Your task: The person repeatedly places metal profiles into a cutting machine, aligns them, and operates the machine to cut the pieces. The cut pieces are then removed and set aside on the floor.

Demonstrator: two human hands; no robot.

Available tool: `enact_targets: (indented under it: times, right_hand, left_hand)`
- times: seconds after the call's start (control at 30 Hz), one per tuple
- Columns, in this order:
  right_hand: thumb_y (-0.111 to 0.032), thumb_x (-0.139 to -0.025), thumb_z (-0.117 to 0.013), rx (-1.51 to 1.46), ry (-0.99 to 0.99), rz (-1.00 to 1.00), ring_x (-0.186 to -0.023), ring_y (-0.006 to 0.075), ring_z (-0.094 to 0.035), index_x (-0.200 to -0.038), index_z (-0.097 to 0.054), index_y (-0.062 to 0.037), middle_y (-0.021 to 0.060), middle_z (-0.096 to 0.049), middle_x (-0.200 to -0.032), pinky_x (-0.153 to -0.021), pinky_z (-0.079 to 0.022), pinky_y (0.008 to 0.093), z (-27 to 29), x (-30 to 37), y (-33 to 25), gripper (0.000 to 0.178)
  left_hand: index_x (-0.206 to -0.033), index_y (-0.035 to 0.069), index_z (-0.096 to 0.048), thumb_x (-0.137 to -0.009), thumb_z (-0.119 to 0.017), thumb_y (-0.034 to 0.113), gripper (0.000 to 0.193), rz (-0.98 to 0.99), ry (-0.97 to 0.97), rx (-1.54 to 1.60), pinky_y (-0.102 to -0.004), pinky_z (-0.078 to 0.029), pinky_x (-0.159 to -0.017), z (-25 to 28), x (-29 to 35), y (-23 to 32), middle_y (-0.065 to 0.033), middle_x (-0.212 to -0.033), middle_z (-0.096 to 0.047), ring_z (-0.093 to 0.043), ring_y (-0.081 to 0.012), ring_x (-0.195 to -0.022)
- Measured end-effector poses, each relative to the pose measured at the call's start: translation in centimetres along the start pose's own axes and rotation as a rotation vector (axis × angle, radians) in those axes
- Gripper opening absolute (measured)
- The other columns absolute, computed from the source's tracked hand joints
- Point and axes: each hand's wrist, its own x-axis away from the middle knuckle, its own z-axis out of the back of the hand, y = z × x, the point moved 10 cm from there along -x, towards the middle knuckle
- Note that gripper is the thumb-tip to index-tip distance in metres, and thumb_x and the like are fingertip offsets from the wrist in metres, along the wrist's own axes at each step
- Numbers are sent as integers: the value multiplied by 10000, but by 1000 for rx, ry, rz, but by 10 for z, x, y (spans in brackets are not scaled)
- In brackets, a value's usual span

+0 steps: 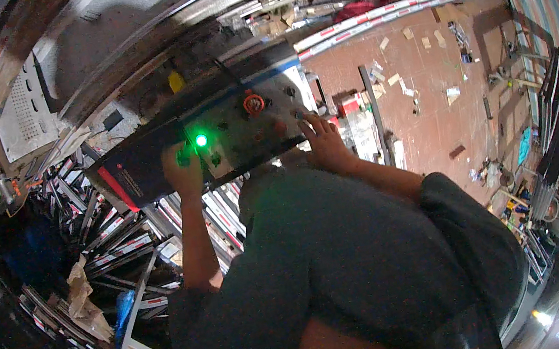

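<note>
The boxy panel [237, 134] was flanked: left hand [182, 169], eight o'clock, grip unclear; right hand [326, 144], four o'clock, loosely spread.

Left fingers [172, 155] blurred beside green light [201, 140]

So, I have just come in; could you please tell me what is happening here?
A person is at a control panel with both bare hands. The left hand is beside the glowing green light; glare hides what its fingers touch. The right hand has its fingers by the panel's right end. The orange-red ring lies between the hands, touched by neither. Long strips lie heaped on the left.
</note>
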Motion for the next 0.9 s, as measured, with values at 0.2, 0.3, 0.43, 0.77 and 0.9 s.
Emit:
enact_targets:
  times: [0.2, 0.3, 0.43, 0.77, 0.9]
  right_hand:
    - [-452, -1008, -710, 241, -146, 4, -1646, 454, -271, -1739, -256, 14, 230, -173, -1821, -1277, -330, 687, -25, 4, 16, 979]
    - [-415, -922, -817, 47, -141, -2, -1645, 455, -260, -1727, -245, 14, 222, -202, -1796, -1256, -327, 743, 10, -1, 3, 1076]
    - [-487, -954, -778, 155, -164, 18, -1637, 475, -267, -1724, -237, 55, 256, -154, -1810, -1182, -391, 803, 5, 2, -4, 1086]
    - [-302, -854, -844, 39, 13, -191, -1592, 402, -354, -1659, -348, -26, 201, -379, -1661, -1193, -419, 712, 3, 5, -23, 985]
    - [-372, -852, -859, 18, 81, -339, -1635, 384, -301, -1697, -310, -45, 174, -320, -1738, -1222, -407, 663, -12, 13, -22, 1060]
  left_hand:
    - [-1122, 36, -738, -844, -838, 159, 320, 125, 104, 59, -526, -548, -976, 18, 52, -17, -191, -1124, -731, -696, -418, -1075]
    - [-1128, 41, -748, -818, -843, 172, 350, 57, 99, 163, -521, -530, -1013, 18, 55, 9, -190, -1129, -726, -690, -405, -1089]
    - [-1130, 44, -753, -793, -848, 180, 375, -2, 16, 109, -527, -485, -1082, 20, 59, 14, -201, -1198, -714, -652, -395, -1188]
    - [-1357, 47, -710, -837, -915, 332, 628, -79, 18, -169, -596, -349, -1276, 90, -31, -64, -234, -1491, -632, -511, -449, -1453]
    - [-1445, 40, -679, -895, -856, 503, 740, -31, -173, -257, -593, -285, -1326, 104, -69, -96, -216, -1577, -594, -428, -467, -1553]
